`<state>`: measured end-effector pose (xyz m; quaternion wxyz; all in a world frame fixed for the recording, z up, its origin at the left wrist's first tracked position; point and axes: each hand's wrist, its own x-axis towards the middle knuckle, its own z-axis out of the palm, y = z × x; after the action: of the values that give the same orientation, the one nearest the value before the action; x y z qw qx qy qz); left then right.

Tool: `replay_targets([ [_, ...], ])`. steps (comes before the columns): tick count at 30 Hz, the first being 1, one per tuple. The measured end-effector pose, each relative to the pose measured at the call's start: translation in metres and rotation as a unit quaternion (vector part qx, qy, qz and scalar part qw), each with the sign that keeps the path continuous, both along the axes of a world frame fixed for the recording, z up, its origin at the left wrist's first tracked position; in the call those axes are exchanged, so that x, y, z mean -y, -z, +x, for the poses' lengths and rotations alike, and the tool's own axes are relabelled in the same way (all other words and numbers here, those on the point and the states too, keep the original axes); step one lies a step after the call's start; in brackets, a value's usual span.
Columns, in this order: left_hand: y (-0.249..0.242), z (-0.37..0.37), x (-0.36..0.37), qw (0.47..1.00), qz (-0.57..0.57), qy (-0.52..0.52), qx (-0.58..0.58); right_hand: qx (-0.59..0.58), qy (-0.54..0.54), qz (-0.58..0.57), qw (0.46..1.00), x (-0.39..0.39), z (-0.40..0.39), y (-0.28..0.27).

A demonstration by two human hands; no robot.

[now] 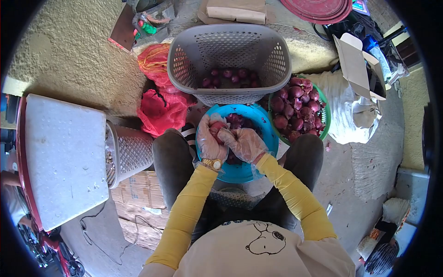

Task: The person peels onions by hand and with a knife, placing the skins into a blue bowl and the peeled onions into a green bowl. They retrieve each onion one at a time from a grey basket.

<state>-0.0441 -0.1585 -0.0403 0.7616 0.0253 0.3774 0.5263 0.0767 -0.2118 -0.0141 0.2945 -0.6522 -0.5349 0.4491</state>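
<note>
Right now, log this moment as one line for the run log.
left hand: holds onion | right hand: on same onion | below: blue bowl | ahead: grey basket | right: green bowl of onions

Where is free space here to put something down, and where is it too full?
Free: the flat white board left of the person, and bare floor right of the green bowl. Crowded: between the knees, where both hands hold an onion over the blue bowl, hemmed by the grey basket.

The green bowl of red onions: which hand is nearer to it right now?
Right. The right hand is over the blue bowl, on the side next to the green bowl; the left hand, gripping an onion, sits farther away.
</note>
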Motion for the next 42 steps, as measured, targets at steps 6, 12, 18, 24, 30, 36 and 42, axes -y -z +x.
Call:
replay_targets([
  [6, 0.0, 0.001, -0.002, 0.999, -0.003, -0.032, -0.01, -0.039, 0.032, -0.027, 0.998, 0.001, -0.008, 0.014],
  [12, -0.01, 0.004, 0.0, 0.996, 0.008, 0.085, 0.027, 0.064, 0.018, 0.047, 0.997, -0.006, 0.017, 0.006],
  [18, 0.022, -0.013, 0.0, 0.996, -0.009, 0.072, 0.05, 0.265, -0.03, 0.096, 0.959, -0.002, 0.014, -0.003],
  [24, 0.018, -0.013, 0.003, 0.997, -0.036, 0.056, 0.038, 0.249, -0.03, 0.073, 0.965, -0.003, 0.006, 0.01],
  [30, 0.013, -0.008, 0.008, 1.0, -0.006, -0.002, 0.02, 0.05, -0.017, 0.019, 0.998, -0.001, -0.001, 0.014],
  [36, 0.023, -0.011, 0.001, 0.994, 0.063, -0.03, -0.081, -0.054, 0.006, -0.105, 0.993, -0.001, -0.009, 0.019],
  [42, 0.026, -0.013, -0.001, 0.995, 0.089, -0.012, -0.048, 0.029, -0.014, 0.014, 0.999, -0.002, -0.003, 0.001],
])
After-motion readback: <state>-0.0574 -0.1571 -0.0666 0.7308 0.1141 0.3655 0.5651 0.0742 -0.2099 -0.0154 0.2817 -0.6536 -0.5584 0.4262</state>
